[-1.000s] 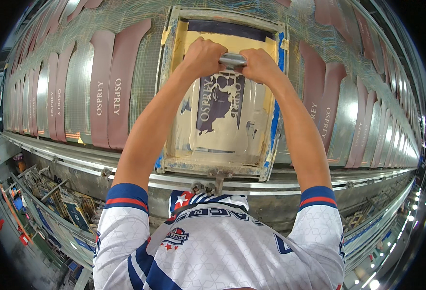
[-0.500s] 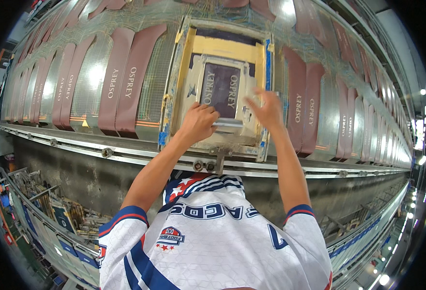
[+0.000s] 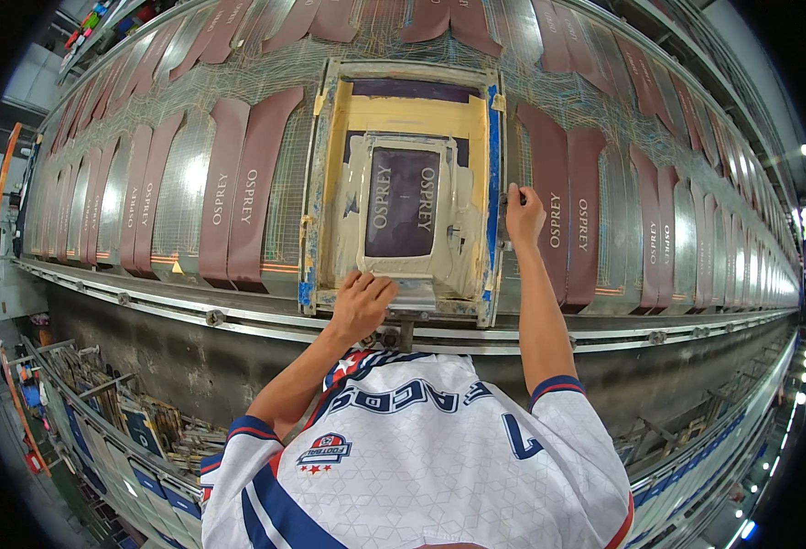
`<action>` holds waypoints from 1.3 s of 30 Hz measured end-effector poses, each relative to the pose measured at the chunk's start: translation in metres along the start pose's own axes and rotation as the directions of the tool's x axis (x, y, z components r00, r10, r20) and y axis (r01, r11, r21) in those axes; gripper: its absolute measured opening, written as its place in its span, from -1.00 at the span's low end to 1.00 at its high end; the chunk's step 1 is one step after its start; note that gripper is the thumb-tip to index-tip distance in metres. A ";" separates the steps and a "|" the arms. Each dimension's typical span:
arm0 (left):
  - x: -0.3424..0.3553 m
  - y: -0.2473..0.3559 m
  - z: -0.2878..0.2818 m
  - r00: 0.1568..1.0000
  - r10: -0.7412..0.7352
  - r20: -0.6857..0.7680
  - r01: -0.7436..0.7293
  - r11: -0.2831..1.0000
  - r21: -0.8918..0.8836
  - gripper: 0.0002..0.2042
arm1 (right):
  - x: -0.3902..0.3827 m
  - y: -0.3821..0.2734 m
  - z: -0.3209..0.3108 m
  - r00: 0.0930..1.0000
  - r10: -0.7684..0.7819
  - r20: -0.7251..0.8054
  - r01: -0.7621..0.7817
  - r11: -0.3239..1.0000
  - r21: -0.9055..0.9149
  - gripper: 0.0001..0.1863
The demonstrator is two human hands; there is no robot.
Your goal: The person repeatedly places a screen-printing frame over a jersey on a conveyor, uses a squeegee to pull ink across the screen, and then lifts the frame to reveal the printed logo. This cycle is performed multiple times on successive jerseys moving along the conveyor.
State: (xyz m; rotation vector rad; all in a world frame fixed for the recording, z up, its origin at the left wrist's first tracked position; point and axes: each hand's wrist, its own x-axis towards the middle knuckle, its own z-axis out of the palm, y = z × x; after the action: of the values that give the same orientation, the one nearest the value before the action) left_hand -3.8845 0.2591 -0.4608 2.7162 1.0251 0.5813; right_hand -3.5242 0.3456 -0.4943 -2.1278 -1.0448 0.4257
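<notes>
A screen-printing frame (image 3: 310, 165) with yellow and blue tape lies on the long table. Inside it a dark purple window (image 3: 403, 201) with pale lettering is bordered by cream ink. My left hand (image 3: 362, 297) grips a metal-handled squeegee (image 3: 412, 293) at the frame's near end. My right hand (image 3: 524, 206) is at the frame's outer right edge, fingers curled on a small part that I cannot make out.
Maroon cut pieces (image 3: 265, 137) with pale lettering lie in rows on the table to both sides and at the back. A metal rail (image 3: 604, 334) runs along the near edge. Racks of frames (image 3: 119, 393) stand below at left, and lights line the far right.
The squeegee has moved from the frame's far part to its near end, exposing the purple window. My right hand has let go of the squeegee and moved out to the frame's right edge.
</notes>
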 end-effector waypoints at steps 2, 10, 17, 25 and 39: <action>0.018 -0.001 0.001 0.999 0.001 -0.042 0.000 1.000 0.020 -0.68 | -0.003 -0.003 -0.006 0.999 -0.014 -0.053 0.015 1.000 0.020 -0.59; 0.166 -0.108 0.007 0.993 0.034 -0.112 -0.029 0.999 0.039 -0.72 | -0.003 -0.007 -0.010 0.999 0.001 -0.049 0.002 0.998 0.063 -0.60; 0.201 -0.137 -0.006 0.991 0.020 -0.132 -0.026 0.999 -0.043 -0.75 | -0.005 -0.022 -0.014 1.000 0.027 -0.001 -0.027 0.998 0.055 -0.61; 0.017 -0.018 -0.001 0.989 -0.102 -0.102 0.093 0.991 -0.094 -0.52 | 0.013 -0.047 -0.032 0.986 -0.159 0.043 0.161 0.986 -0.053 -0.65; 0.043 -0.019 -0.050 0.974 -0.174 0.147 0.152 0.977 0.150 -0.74 | 0.002 0.004 0.033 0.985 -0.172 -0.025 0.173 0.951 0.257 -0.69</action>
State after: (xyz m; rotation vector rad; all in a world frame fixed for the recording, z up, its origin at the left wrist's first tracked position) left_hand -3.8875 0.3036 -0.4082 2.7045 1.2732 0.2698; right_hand -3.5395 0.3613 -0.5199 -1.7903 -1.1001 0.4490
